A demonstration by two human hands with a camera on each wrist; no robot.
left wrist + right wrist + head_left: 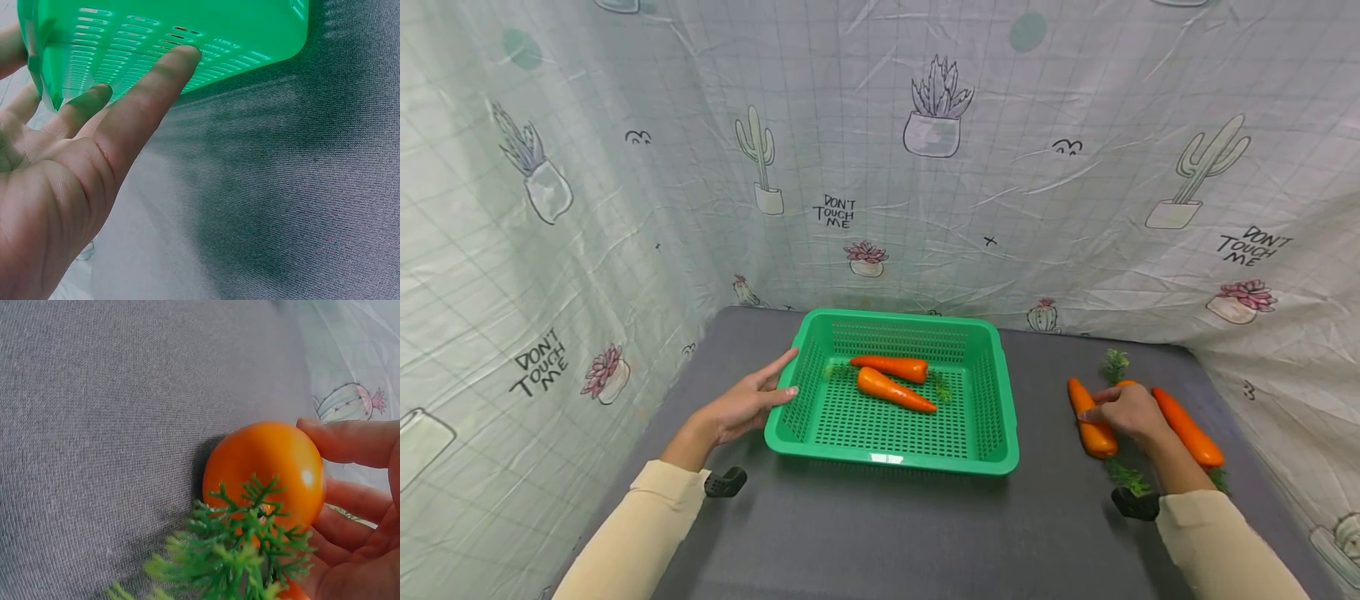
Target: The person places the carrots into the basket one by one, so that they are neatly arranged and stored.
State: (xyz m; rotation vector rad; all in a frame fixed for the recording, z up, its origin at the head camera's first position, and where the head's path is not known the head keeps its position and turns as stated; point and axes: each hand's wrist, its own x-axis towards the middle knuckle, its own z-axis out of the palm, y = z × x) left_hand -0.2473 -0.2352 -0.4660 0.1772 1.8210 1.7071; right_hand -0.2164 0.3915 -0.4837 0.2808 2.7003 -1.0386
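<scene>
A green plastic basket [917, 463] stands mid-table, and two orange carrots [897, 390] with green leafy tops lie on its slotted floor. My left hand [745, 407] rests against the basket's left side, fingers extended; in the left wrist view its thumb [147, 94] lies straight along the slotted wall. To the right of the basket, my right hand [1131, 414] pinches a carrot [1096, 437] lying on the table. Its rounded orange end and feathery green top [231, 556] show in the right wrist view, thumb and fingers on either side.
Beyond my right hand lies another carrot [1187, 429]. One more is mostly hidden behind that hand, its green top [1116, 364] showing. The grey table [880, 533] is bounded at the back and sides by a hanging sheet [880, 167] printed with cacti.
</scene>
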